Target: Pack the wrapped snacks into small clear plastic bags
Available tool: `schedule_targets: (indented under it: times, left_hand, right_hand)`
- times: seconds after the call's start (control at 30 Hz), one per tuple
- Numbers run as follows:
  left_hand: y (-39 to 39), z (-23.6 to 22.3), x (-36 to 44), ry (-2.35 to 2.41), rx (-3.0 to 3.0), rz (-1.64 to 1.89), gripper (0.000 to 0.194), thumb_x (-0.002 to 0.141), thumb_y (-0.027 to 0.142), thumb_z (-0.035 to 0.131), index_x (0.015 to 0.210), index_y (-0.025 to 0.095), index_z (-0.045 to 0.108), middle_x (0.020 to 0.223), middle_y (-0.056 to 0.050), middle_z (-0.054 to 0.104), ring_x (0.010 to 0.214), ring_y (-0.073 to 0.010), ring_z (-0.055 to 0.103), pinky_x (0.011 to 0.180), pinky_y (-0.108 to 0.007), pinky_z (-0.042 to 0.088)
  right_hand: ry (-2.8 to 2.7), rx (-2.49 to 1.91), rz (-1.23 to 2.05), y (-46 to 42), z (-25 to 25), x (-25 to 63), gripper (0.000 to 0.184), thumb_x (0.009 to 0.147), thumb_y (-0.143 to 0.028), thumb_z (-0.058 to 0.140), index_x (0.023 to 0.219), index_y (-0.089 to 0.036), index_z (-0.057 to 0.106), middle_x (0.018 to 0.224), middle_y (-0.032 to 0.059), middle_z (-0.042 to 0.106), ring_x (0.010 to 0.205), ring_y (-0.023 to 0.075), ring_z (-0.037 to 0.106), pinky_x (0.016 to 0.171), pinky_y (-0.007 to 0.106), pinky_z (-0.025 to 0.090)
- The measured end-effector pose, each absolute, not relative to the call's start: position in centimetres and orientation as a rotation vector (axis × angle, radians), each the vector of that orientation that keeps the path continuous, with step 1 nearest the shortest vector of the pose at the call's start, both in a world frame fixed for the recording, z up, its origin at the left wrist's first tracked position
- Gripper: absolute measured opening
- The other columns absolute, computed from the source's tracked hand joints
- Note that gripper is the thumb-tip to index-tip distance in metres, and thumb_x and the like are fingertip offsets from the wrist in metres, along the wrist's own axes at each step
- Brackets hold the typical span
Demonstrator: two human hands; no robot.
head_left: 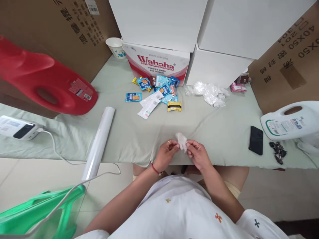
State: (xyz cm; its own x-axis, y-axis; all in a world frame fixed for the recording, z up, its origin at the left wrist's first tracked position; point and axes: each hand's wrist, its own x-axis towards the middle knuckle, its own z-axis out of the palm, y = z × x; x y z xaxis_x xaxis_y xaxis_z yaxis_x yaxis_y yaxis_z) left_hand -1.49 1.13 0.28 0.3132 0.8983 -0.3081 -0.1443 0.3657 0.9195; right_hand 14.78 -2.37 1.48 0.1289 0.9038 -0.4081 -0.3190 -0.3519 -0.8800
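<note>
A small crumpled whitish plastic bag point(181, 140) is held up between both hands, just over the near edge of the cloth-covered table point(214, 132). My left hand point(165, 154) pinches its left side; a red bracelet is on that wrist. On the other side, my right hand point(198, 154) grips the bag between thumb and fingers. Beyond them lies a heap of snack packets point(163, 89) in blue, yellow and brown wrappers, with white labelled strips point(149, 108) on top. Right of that heap sit more crumpled clear plastic bags point(209, 93).
A red jug point(45, 76), power bank point(18, 127) with cable, and white roll point(99, 142) are at left. A phone point(256, 140), keys point(277, 152) and white detergent bottle point(289, 121) lie at right. Behind stand a paper cup point(116, 48) and a Wahaha box point(157, 61).
</note>
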Motion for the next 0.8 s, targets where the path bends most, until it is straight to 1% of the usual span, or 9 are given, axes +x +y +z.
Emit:
schedule_targets:
  times: [0.1,0.23,0.33,0.4,0.47,0.57,0.63,0.7,0.8]
  left_hand:
    - [1.3,0.3,-2.5,1.068,0.877,0.838,0.034,0.073,0.050,0.080,0.078,0.020,0.066,0.070,0.000,0.065,0.065,-0.0135,0.056,0.065,-0.027,0.044]
    - [1.3,0.9,-3.9,1.084,0.759,0.932,0.029,0.069,0.042,0.080,0.076,0.019,0.064,0.069,0.002,0.058,0.064,-0.0114,0.051,0.063,-0.025,0.042]
    - [1.2,1.3,-4.6,1.019,0.669,0.968,0.028,0.067,0.038,0.079,0.077,0.019,0.062,0.081,-0.001,0.063,0.071,-0.0121,0.055,0.067,-0.025,0.045]
    - [1.0,1.6,-5.0,1.084,0.609,1.036,0.032,0.067,0.041,0.080,0.080,0.020,0.060,0.090,-0.002,0.065,0.077,-0.0126,0.058,0.066,-0.024,0.046]
    - [0.5,2.0,-5.2,1.179,0.594,1.078,0.038,0.071,0.049,0.079,0.080,0.020,0.056,0.085,0.000,0.063,0.071,-0.0112,0.057,0.058,-0.021,0.043]
    - [-0.5,2.9,-4.4,1.108,0.662,0.921,0.050,0.080,0.067,0.069,0.078,0.019,0.057,0.075,0.000,0.060,0.060,-0.0102,0.054,0.048,-0.020,0.034]
    - [-0.9,3.6,-3.1,0.993,0.707,0.805,0.055,0.079,0.073,0.068,0.083,0.018,0.062,0.082,-0.003,0.064,0.068,-0.0133,0.060,0.049,-0.021,0.038]
    - [-0.9,4.1,-1.6,0.960,0.740,0.781,0.053,0.073,0.069,0.078,0.084,0.019,0.064,0.083,-0.003,0.064,0.075,-0.0153,0.062,0.052,-0.021,0.043]
    - [-0.5,3.8,-0.4,0.956,0.725,0.839,0.048,0.064,0.056,0.090,0.073,0.019,0.060,0.071,0.001,0.059,0.070,-0.0127,0.058,0.057,-0.022,0.044]
  right_hand:
    - [-0.456,-1.305,1.419,-2.0,2.3,17.4,0.038,0.061,-0.045,0.093,0.079,-0.020,0.071,0.063,-0.0056,0.050,0.052,0.0060,0.037,0.044,0.020,0.027]
    - [-0.423,-1.276,1.508,-2.2,3.1,19.4,0.036,0.060,-0.039,0.093,0.080,-0.019,0.069,0.064,-0.0057,0.049,0.052,0.0058,0.035,0.043,0.019,0.027]
    - [-0.430,-1.265,1.565,-2.9,3.1,19.0,0.038,0.059,-0.040,0.092,0.080,-0.020,0.068,0.063,-0.0061,0.048,0.050,0.0061,0.033,0.043,0.020,0.025]
    - [-0.514,-1.291,1.448,-3.4,2.9,18.4,0.035,0.066,-0.045,0.088,0.080,-0.021,0.067,0.063,-0.0056,0.047,0.051,0.0077,0.034,0.045,0.021,0.027]
    - [-0.712,-1.370,1.219,-4.1,2.8,17.7,0.029,0.079,-0.049,0.079,0.083,-0.023,0.068,0.065,-0.0038,0.051,0.056,0.0107,0.040,0.050,0.024,0.033]
    - [-1.127,-1.483,0.885,-4.9,3.1,16.9,0.019,0.093,-0.045,0.066,0.091,-0.026,0.072,0.078,0.0007,0.062,0.069,0.0163,0.052,0.065,0.029,0.044]
    - [-1.377,-1.469,0.796,-5.3,3.5,16.3,0.016,0.096,-0.039,0.063,0.094,-0.028,0.074,0.088,0.0033,0.066,0.079,0.0197,0.058,0.075,0.033,0.047]
    - [-1.516,-1.418,0.790,-5.5,3.6,15.8,0.015,0.097,-0.036,0.061,0.096,-0.030,0.075,0.091,0.0045,0.068,0.084,0.0214,0.061,0.080,0.035,0.048]
    - [-1.421,-1.452,0.830,-5.7,3.0,16.0,0.016,0.097,-0.039,0.062,0.098,-0.029,0.074,0.089,0.0039,0.068,0.079,0.0202,0.059,0.076,0.034,0.048]
